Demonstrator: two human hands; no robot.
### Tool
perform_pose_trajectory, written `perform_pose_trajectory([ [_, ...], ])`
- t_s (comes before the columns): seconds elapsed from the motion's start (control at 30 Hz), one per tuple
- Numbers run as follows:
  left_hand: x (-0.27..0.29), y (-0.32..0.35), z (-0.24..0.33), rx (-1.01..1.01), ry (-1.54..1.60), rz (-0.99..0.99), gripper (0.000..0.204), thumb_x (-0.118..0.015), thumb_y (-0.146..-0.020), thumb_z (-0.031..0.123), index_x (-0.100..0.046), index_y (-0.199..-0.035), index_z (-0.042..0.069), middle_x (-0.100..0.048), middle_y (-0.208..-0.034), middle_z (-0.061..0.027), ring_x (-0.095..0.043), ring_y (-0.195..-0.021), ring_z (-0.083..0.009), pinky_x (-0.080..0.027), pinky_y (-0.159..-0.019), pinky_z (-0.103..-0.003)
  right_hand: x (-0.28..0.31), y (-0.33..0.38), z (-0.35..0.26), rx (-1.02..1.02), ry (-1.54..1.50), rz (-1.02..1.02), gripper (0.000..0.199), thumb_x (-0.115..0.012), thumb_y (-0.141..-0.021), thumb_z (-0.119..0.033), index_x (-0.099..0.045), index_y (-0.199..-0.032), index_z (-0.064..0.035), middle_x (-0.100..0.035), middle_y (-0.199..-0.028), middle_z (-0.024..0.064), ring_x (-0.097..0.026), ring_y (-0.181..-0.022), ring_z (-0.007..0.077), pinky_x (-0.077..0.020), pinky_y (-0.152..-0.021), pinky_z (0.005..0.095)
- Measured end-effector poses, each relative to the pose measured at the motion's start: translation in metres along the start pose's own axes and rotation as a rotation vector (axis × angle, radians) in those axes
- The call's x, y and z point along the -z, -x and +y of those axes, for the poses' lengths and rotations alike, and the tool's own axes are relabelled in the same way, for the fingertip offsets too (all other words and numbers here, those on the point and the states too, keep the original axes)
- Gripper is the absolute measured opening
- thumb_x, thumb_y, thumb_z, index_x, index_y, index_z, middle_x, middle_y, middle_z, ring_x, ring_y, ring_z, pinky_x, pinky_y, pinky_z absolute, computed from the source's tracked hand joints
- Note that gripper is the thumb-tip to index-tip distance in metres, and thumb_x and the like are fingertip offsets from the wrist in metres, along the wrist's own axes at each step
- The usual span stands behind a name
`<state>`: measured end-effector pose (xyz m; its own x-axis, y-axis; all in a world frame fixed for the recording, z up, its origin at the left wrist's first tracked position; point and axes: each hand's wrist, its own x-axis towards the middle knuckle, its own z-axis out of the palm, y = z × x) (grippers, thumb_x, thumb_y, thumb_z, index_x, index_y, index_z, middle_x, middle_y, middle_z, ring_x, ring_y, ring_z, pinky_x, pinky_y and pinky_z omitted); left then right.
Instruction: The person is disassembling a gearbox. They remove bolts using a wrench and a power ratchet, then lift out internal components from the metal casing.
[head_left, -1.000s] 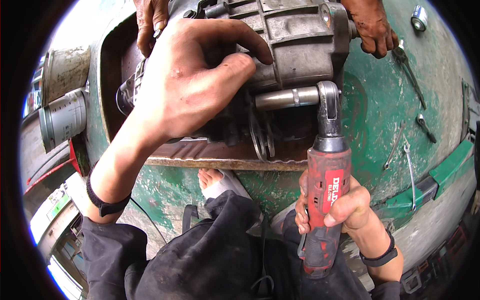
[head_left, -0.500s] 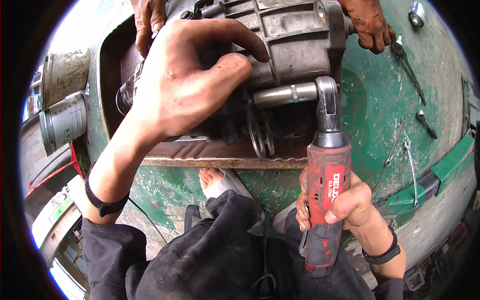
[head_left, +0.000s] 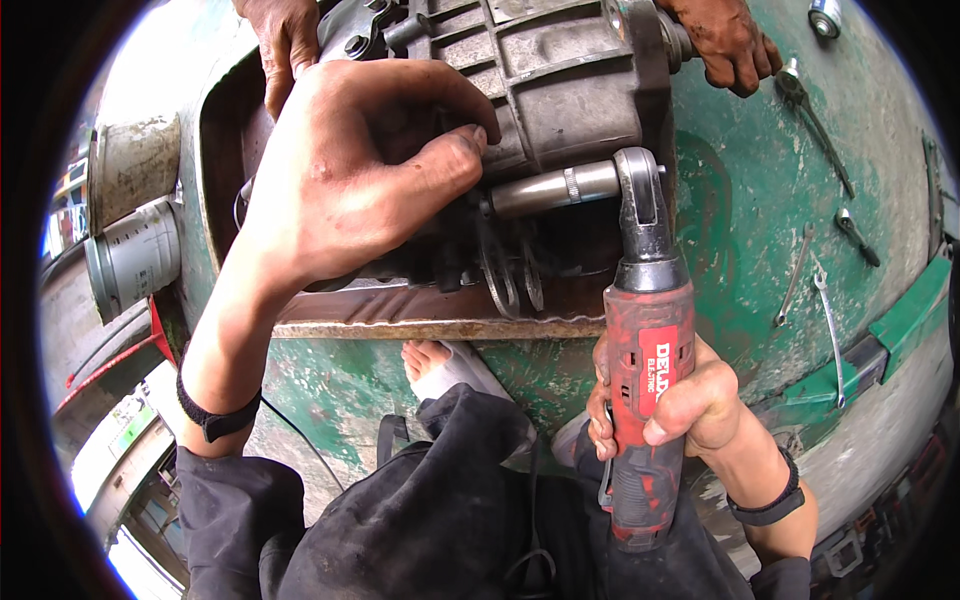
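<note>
A grey ribbed metal casing [head_left: 570, 70], like a gearbox, lies in a shallow rusty metal tray [head_left: 430, 329]. My left hand [head_left: 350, 180] is over its near left side, thumb and forefinger tips drawn together in a pinch beside the ribs. Whatever lies between them, and the other fingers, is hidden. In my right hand [head_left: 695, 400] is a red and black cordless ratchet [head_left: 650, 340], my fingers wrapped round its body. Its head carries a long shiny socket [head_left: 560, 188], which points left along the casing's near side. The socket's far end sits close to my left thumb among dark parts.
A co-worker's hands are at the casing's far left [head_left: 282, 45] and far right [head_left: 725, 40]. On the green floor at right lie a long-handled ratchet [head_left: 815, 125], a shorter tool [head_left: 856, 238], two wrenches and a can [head_left: 826, 18]. Buckets [head_left: 135, 255] stand at left.
My left thumb and forefinger have come closer together. The casing, socket and cordless ratchet appear slightly farther left in view, and my right hand keeps its grip.
</note>
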<state>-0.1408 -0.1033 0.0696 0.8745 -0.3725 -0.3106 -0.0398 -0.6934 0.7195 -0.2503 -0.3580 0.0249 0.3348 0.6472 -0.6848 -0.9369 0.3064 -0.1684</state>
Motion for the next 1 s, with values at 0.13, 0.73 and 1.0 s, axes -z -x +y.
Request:
perform_pose_trajectory([
  [0.13,0.002,-0.005,-0.001,-0.052,-0.113,-0.039,0.024,-0.063,-0.081,0.017,-0.066,-0.091,-0.004,-0.061,-0.074,-0.0069,-0.056,-0.068,-0.0134,-0.044,-0.064,-0.028,0.002,-0.001,0.001,-0.003,0.007,0.004,0.044,-0.055,-0.044,-0.001,-0.053,-0.087,0.0038,-0.061,-0.068,0.0199,-0.061,-0.057,0.0304,-0.0512,-0.055,0.0390],
  [0.73,-0.011,0.004,0.024,-0.304,-0.618,-0.045,0.029,-0.078,-0.065,0.009,-0.063,-0.089,0.002,-0.063,-0.078,-0.0118,-0.063,-0.071,-0.0290,-0.050,-0.064,-0.035,0.005,-0.001,0.001,0.003,-0.011,-0.036,0.044,-0.055,-0.046,-0.001,-0.053,-0.090,0.0044,-0.061,-0.070,0.0199,-0.062,-0.059,0.0302,-0.0523,-0.058,0.0386],
  [1.0,-0.011,0.004,0.027,-0.226,-0.629,-0.081,0.024,-0.077,-0.067,0.012,-0.064,-0.087,0.003,-0.063,-0.077,-0.0120,-0.063,-0.071,-0.0280,-0.050,-0.064,-0.034,0.008,-0.003,0.005,-0.006,-0.156,-0.097,0.050,-0.053,-0.049,0.003,-0.051,-0.099,0.0057,-0.061,-0.084,0.0217,-0.067,-0.083,0.0381,-0.0576,-0.069,0.0475],
])
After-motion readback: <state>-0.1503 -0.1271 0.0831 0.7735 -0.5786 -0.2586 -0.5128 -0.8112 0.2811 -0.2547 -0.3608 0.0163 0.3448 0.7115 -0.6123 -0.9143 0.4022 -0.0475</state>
